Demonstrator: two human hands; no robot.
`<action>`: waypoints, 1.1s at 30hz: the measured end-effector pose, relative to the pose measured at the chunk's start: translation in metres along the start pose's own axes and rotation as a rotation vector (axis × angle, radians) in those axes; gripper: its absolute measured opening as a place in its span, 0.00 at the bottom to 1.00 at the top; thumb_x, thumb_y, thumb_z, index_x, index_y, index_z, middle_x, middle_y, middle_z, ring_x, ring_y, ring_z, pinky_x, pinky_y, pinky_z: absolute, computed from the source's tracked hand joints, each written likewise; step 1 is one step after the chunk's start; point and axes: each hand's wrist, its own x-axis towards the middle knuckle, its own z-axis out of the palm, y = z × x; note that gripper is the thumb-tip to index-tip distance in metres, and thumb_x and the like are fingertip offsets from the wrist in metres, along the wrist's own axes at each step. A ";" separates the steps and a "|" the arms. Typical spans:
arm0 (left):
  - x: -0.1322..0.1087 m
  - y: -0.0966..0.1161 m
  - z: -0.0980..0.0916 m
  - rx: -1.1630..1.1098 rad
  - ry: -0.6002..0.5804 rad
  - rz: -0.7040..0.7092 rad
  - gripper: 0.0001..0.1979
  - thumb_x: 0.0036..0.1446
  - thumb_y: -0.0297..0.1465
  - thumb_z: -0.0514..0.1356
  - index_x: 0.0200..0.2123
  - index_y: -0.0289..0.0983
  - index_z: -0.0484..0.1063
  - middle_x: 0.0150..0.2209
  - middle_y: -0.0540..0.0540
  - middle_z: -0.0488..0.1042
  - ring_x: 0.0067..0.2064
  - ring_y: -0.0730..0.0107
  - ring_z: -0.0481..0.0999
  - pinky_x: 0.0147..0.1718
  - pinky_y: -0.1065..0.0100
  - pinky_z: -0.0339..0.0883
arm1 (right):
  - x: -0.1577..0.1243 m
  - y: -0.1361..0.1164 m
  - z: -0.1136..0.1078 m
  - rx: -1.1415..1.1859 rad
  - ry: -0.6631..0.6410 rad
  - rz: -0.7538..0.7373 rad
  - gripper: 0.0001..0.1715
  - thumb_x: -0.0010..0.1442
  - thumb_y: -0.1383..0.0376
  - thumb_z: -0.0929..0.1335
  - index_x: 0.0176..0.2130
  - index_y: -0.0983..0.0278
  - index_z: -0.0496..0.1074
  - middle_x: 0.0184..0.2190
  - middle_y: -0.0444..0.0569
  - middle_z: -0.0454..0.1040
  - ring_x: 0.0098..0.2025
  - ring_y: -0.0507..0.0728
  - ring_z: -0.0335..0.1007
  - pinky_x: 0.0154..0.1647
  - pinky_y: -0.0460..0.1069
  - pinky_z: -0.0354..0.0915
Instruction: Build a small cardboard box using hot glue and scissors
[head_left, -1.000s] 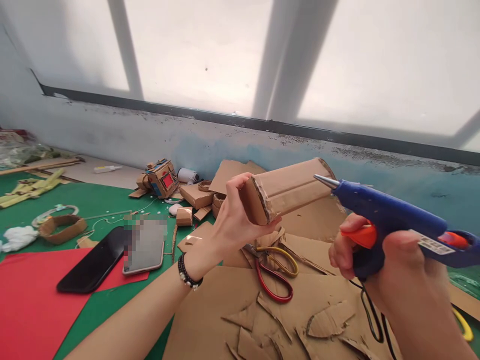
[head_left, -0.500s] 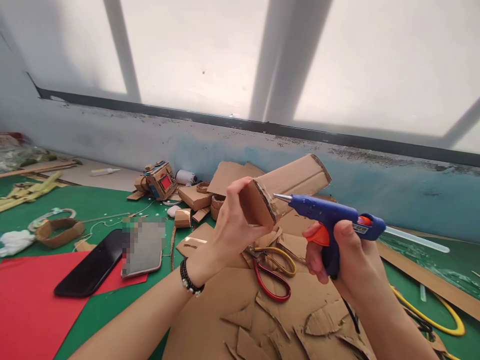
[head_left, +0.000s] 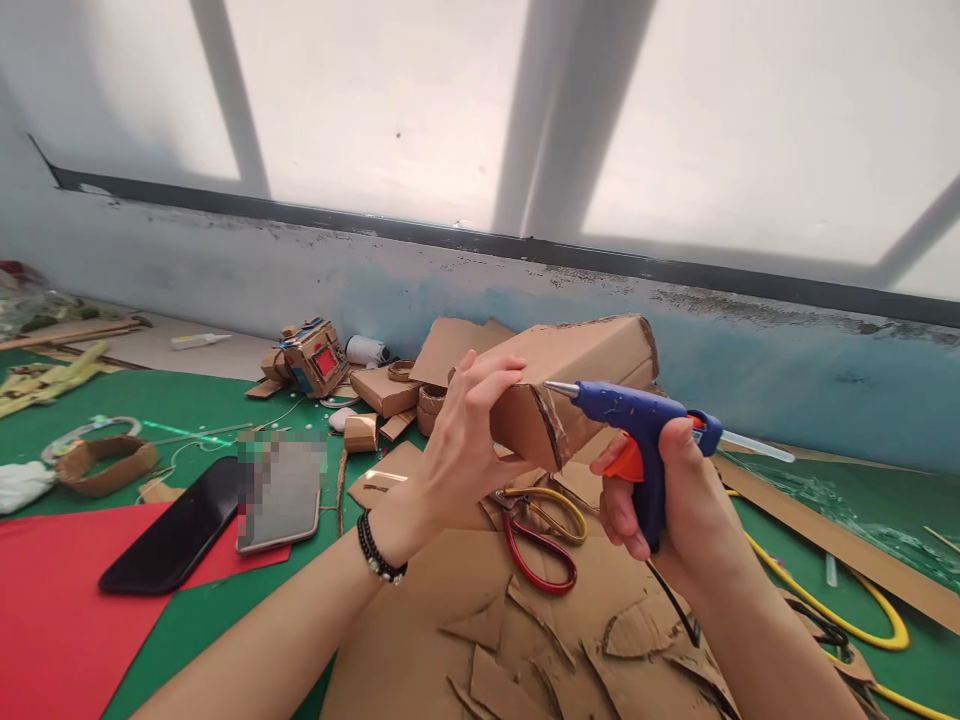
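Observation:
My left hand (head_left: 457,450) grips the near end of a long cardboard box piece (head_left: 592,365), held up above the table and tilted away to the right. My right hand (head_left: 671,500) is wrapped round the handle of a blue glue gun (head_left: 637,415) with an orange trigger. The gun's metal nozzle touches the torn edge at the box's near end. A clear glue stick pokes out of the gun's back.
Red-and-yellow scissors (head_left: 540,535) lie on cardboard scraps (head_left: 525,640) below my hands. Two phones (head_left: 217,505) rest on red paper (head_left: 52,610) at the left. A small cardboard model (head_left: 315,358) and boxes sit by the wall. Yellow cord (head_left: 840,610) curls at the right.
My right hand brought the glue gun in from the right, from the box's far end to its near end. My left hand turned the box slightly.

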 end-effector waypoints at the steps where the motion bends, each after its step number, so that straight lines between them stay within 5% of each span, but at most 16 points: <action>1: 0.000 -0.001 0.000 -0.013 0.006 0.026 0.42 0.59 0.34 0.75 0.68 0.45 0.54 0.65 0.33 0.71 0.68 0.49 0.74 0.73 0.32 0.57 | 0.001 0.000 -0.001 -0.013 -0.006 -0.003 0.40 0.57 0.27 0.71 0.30 0.60 0.77 0.12 0.41 0.65 0.11 0.50 0.57 0.14 0.47 0.57; 14: 0.003 -0.007 -0.005 0.057 0.018 0.167 0.39 0.62 0.34 0.73 0.69 0.38 0.57 0.63 0.29 0.72 0.67 0.48 0.74 0.73 0.31 0.57 | 0.006 0.001 -0.005 -0.066 0.008 -0.040 0.40 0.55 0.27 0.73 0.30 0.61 0.76 0.13 0.42 0.65 0.12 0.49 0.56 0.15 0.47 0.53; 22: 0.005 -0.004 -0.013 0.107 -0.084 0.131 0.42 0.60 0.27 0.72 0.71 0.42 0.54 0.64 0.32 0.72 0.68 0.46 0.74 0.73 0.29 0.56 | 0.011 0.002 -0.010 -0.082 0.020 -0.048 0.39 0.55 0.28 0.74 0.31 0.61 0.73 0.12 0.41 0.64 0.12 0.49 0.55 0.15 0.46 0.52; 33: 0.006 -0.001 -0.012 0.061 -0.084 0.117 0.43 0.58 0.27 0.74 0.70 0.40 0.55 0.64 0.31 0.72 0.67 0.45 0.74 0.74 0.29 0.56 | 0.013 0.003 -0.012 -0.079 0.008 -0.043 0.39 0.57 0.29 0.73 0.31 0.60 0.71 0.12 0.40 0.65 0.12 0.48 0.54 0.15 0.45 0.52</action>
